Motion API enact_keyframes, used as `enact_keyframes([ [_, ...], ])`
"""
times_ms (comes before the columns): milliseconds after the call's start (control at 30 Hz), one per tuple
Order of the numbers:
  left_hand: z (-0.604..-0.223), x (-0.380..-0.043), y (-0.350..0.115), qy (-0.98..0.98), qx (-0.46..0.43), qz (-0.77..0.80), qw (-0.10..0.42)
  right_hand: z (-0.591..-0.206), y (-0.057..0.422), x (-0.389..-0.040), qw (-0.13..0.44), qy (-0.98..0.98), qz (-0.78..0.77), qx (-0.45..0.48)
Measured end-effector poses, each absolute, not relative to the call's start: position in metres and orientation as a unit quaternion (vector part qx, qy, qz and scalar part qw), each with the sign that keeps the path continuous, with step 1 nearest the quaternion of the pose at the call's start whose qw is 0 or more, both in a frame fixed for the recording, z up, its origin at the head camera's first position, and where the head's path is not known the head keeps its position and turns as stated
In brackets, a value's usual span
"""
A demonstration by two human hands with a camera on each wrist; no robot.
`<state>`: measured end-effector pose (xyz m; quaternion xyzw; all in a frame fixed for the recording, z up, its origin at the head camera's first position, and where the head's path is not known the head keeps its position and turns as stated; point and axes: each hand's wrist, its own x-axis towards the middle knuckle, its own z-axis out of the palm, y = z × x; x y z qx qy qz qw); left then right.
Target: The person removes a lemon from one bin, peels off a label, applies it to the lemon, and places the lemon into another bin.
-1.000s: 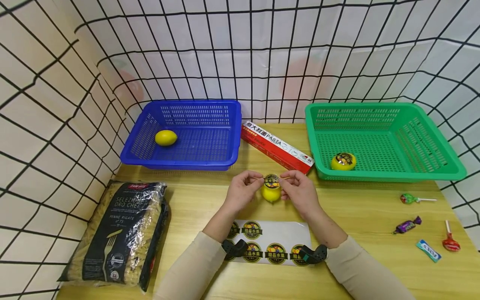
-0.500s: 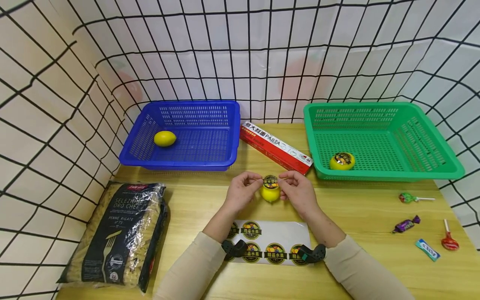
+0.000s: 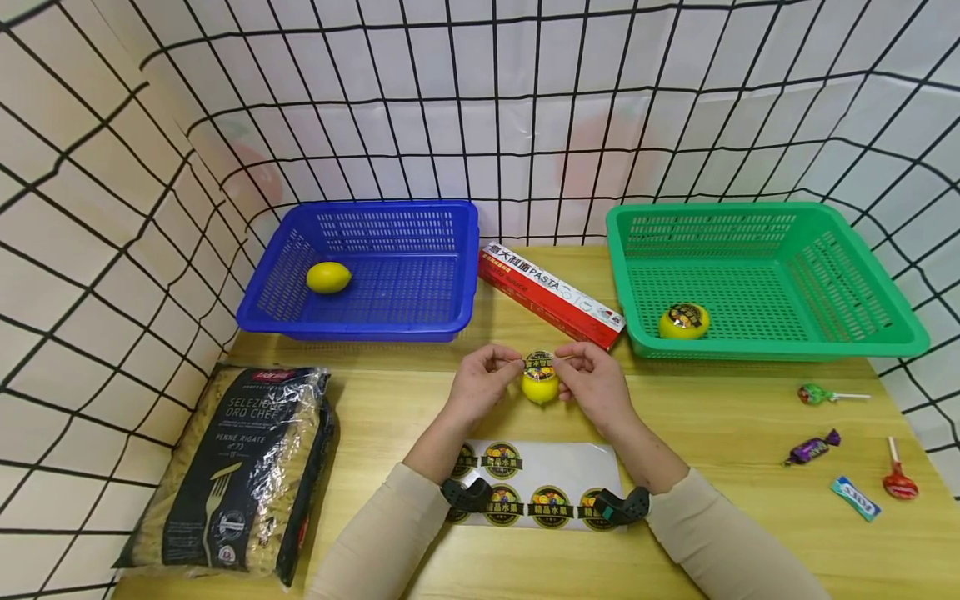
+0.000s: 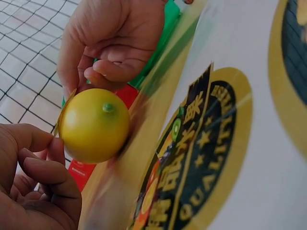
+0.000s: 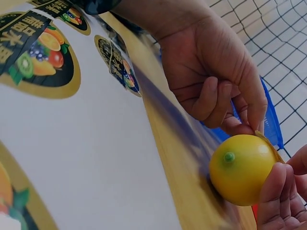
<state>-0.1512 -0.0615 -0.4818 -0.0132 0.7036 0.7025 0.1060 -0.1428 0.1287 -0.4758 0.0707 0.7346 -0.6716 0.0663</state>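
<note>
A yellow lemon (image 3: 539, 390) stands on the table between both hands, its green-tipped end towards me. Against its far upper side lies a round black-and-gold sticker (image 3: 538, 365); in the wrist views it is seen edge-on, touching the fruit. My left hand (image 3: 483, 383) pinches the sticker's left tab between thumb and index finger. On the other side my right hand (image 3: 596, 383) pinches the right tab the same way. Below the hands lies a white sheet (image 3: 558, 462) bearing several more stickers, partly covered by the wrist cameras.
A blue basket (image 3: 360, 327) at back left holds one plain lemon (image 3: 328, 277). The green basket (image 3: 765, 348) at back right holds a stickered lemon (image 3: 684, 322). Between them lies a red pasta box (image 3: 551, 296). A penne bag (image 3: 232, 475) lies left, several candies, including a purple one (image 3: 812, 448), right.
The sticker's face has tilted a little, so more of its fruit print shows against the lemon. Both hands keep their pinch and have barely moved.
</note>
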Motion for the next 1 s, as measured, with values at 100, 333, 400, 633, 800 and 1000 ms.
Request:
enact_keyframes([
  [100,-0.4833,-0.1524,-0.0618,0.705,-0.016,0.701,0.107,-0.4762,0.1292,-0.1432,0.068,0.738,-0.668,0.072],
  [333,-0.4824,-0.1531,-0.0619,0.705,-0.036,0.7,0.108,-0.4793,0.1305,-0.1443,0.067,0.739,-0.666,0.078],
  [400,-0.4831,-0.1532,-0.0616,0.704,-0.038,0.701,0.107,-0.4798,0.1304,-0.1443,0.067,0.736,-0.669,0.079],
  [633,-0.485,-0.1528,-0.0602,0.71,-0.04,0.693,0.118,-0.4807,0.129,-0.1431,0.072,0.731,-0.673,0.086],
  [800,-0.4842,-0.1508,-0.0601,0.711,-0.034,0.69,0.131,-0.4831,0.1291,-0.142,0.075,0.733,-0.671,0.086],
  [1000,-0.4835,-0.1482,-0.0591,0.718,-0.013,0.671,0.185,-0.4854,0.1349,-0.1419,0.094,0.782,-0.613,0.058],
])
